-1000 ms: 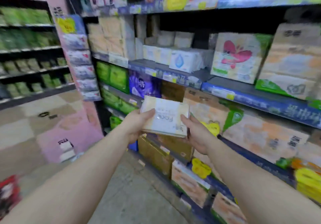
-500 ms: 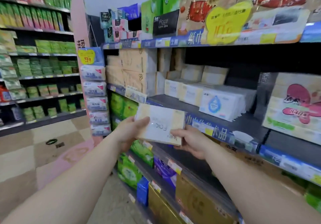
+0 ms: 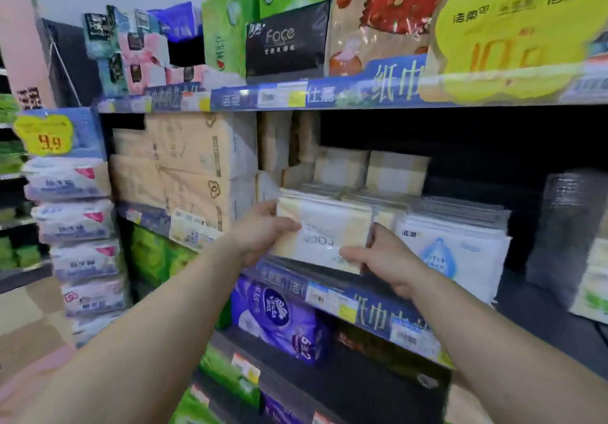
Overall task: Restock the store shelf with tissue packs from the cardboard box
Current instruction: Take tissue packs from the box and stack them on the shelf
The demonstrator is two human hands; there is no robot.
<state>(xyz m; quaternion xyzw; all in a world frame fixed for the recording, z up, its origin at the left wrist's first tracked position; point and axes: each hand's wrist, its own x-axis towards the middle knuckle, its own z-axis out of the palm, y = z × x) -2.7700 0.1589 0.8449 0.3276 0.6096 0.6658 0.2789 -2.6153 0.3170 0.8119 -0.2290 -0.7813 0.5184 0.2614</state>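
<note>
Store aisle, dark metal shelf [image 3: 543,331] with blue price strips along the front edges, checkered floor at left. Nearest: both bare forearms reaching in. Left hand [image 3: 263,231] wraps the left end of the tissue pack [image 3: 325,229], thumb lying over its front face; right hand [image 3: 385,260] grips the lower right corner, thumb on the front. Pack is a soft, glossy plastic-wrapped rectangular block, cream with a white band, "Face" print reading upside down. Long axis runs left-right, slightly tilted down to the right, broad face toward the camera. It sits at the shelf's front edge, against a row of similar cream packs [image 3: 342,193]. Just right: white packs with a blue drop [image 3: 454,252]. Behind: tan wrapped bundles [image 3: 371,168].
</note>
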